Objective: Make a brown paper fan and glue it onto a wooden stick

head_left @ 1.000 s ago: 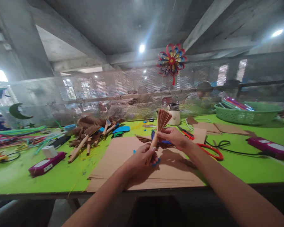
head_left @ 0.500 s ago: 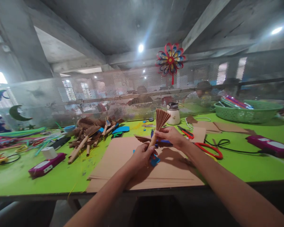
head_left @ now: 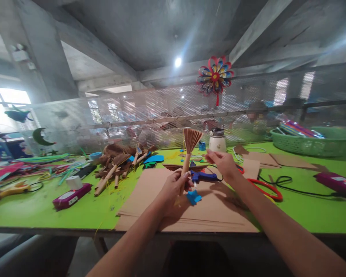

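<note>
My left hand [head_left: 173, 188] is closed round the stick of a small brown paper fan [head_left: 190, 143], holding it upright above a sheet of brown cardboard [head_left: 216, 207]. To the right of the fan, my right hand [head_left: 222, 162] hovers apart from it, fingers loosely curled with nothing visible in them. A blue glue gun [head_left: 203, 176] lies on the cardboard just below the right hand. A small blue scrap [head_left: 194, 197] rests beside my left hand.
A pile of finished brown fans [head_left: 115, 161] lies left of centre on the green table [head_left: 46, 207]. Red scissors [head_left: 266, 187], a black cable, purple boxes [head_left: 70, 195] and a green basket [head_left: 314, 144] sit around. A mesh screen [head_left: 132, 115] with a hanging paper flower [head_left: 215, 76] backs the table; people sit behind it.
My right hand has let go of the fan's pleats and moved off to the right. The fan now stands more upright in my left hand. The view shifted slightly left.
</note>
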The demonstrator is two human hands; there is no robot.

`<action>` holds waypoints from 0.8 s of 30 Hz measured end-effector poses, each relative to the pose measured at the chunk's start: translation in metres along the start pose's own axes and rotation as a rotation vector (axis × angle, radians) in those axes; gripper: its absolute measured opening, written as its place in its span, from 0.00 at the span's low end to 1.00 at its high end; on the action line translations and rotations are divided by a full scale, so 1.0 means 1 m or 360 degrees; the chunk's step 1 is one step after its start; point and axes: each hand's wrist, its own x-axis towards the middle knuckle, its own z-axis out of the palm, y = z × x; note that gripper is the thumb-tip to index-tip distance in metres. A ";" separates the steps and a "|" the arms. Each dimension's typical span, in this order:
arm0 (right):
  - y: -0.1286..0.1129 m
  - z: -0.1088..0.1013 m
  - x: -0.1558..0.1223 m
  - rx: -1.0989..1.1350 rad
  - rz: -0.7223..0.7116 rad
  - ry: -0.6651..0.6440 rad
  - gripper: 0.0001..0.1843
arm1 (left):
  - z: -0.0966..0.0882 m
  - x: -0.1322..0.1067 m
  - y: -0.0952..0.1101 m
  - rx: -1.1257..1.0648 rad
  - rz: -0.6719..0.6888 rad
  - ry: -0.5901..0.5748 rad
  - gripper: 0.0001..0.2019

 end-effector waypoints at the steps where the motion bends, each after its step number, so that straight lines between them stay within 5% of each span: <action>1: 0.000 0.000 0.000 0.0005 0.0012 0.0053 0.23 | -0.001 -0.001 0.002 -0.0029 0.0026 0.0045 0.16; 4: 0.000 0.002 -0.005 0.0027 0.0090 -0.0024 0.22 | -0.005 -0.003 0.008 -0.0113 0.0099 0.0165 0.16; 12: -0.018 0.014 -0.031 0.0090 0.0160 -0.0812 0.17 | -0.013 -0.007 0.015 -0.0272 0.0207 0.0126 0.16; 16: -0.022 0.017 -0.038 0.0085 0.0162 -0.0999 0.17 | -0.016 -0.004 0.014 -0.0172 0.0248 0.0187 0.14; 21: -0.025 0.029 -0.046 0.0293 0.0056 -0.1347 0.22 | -0.012 -0.003 0.013 -0.0402 0.0160 -0.0027 0.14; 24: -0.025 0.035 -0.051 0.0332 0.0047 -0.1426 0.16 | -0.008 -0.004 0.012 -0.0423 0.0121 -0.0147 0.16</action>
